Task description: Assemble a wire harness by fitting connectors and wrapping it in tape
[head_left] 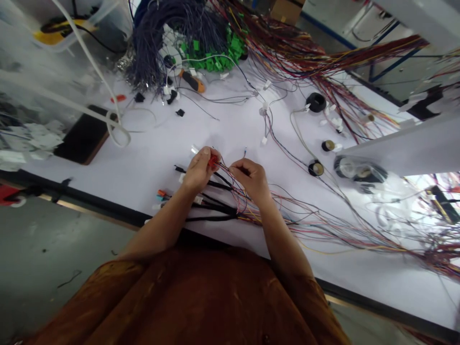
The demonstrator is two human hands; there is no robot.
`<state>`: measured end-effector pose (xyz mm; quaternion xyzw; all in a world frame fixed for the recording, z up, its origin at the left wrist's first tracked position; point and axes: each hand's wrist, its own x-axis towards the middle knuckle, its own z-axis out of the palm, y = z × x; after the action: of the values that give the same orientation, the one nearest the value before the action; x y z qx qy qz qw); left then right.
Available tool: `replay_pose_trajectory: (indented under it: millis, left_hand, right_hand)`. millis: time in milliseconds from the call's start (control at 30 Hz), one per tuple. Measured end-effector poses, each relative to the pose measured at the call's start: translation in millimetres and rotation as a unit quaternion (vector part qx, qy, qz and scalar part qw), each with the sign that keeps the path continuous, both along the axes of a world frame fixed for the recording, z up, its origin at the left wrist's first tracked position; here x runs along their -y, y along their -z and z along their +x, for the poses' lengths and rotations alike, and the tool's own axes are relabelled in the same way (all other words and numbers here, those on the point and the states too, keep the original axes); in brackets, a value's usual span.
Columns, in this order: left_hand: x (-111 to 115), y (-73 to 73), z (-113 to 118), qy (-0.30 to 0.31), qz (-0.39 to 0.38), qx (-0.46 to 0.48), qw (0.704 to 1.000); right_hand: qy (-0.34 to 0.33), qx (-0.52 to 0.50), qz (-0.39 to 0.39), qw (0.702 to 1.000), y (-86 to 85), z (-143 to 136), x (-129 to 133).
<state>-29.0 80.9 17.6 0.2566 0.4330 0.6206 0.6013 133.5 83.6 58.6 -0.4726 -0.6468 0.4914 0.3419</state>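
My left hand point(200, 168) is closed around a small red connector point(213, 161), with thin wires running out of it to the right. Just beside it, my right hand point(251, 178) pinches one of these thin wires point(225, 167) between thumb and fingertips. A loose wire end with a bluish tip point(245, 150) sticks up behind my right hand. Under and in front of both hands lies a wire harness point(230, 211) with black-sleeved branches. An orange connector point(161, 193) and a few others sit at its left ends.
A bundle of dark wires with green connectors point(212, 60) lies at the back, near an orange-handled tool point(194, 81). Black tape rolls point(316, 102) stand to the right. A dark flat box point(87, 135) is at left. A white post point(402, 148) rises at right.
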Motion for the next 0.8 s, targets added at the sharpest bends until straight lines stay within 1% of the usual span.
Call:
replay_pose_trajectory:
  millis: [133,233,300,367,467,567,667,800]
  left_hand:
    - [1,2.6,-2,0.02,0.01,0.004,1.0]
    - [2,5.3,-3,0.032,0.024,-0.012,0.999]
    - [3,7.1,-4,0.038,0.04,-0.041,0.998]
    - [4,7.9,-4,0.04,0.052,-0.09,0.994]
    - [6,6.0,-3,0.03,0.069,-0.163,0.984]
    - [7,2.2,-3,0.024,0.092,-0.207,0.974]
    - [9,0.3,-3,0.027,0.122,-0.26,0.958]
    - [11,1.2,-1,0.041,0.187,-0.369,0.91]
  right_hand:
    - [-0.002,-0.001,-0.015,1.0,0.3,0,-1]
    - [-0.001,-0.004,-0.012,1.0,3.3,1,-2]
    - [0.008,0.011,0.011,1.0,5.2,1,-2]
    - [0.012,0.038,0.053,0.998,6.0,-1,-2]
    - [-0.007,0.076,0.114,0.991,4.8,-5,-2]
    - [-0.024,0.107,0.144,0.983,2.8,-12,-2]
    - [-0.033,0.14,0.161,0.976,2.0,-17,-1]
    - [-0.04,0.192,0.184,0.963,2.4,-18,4]
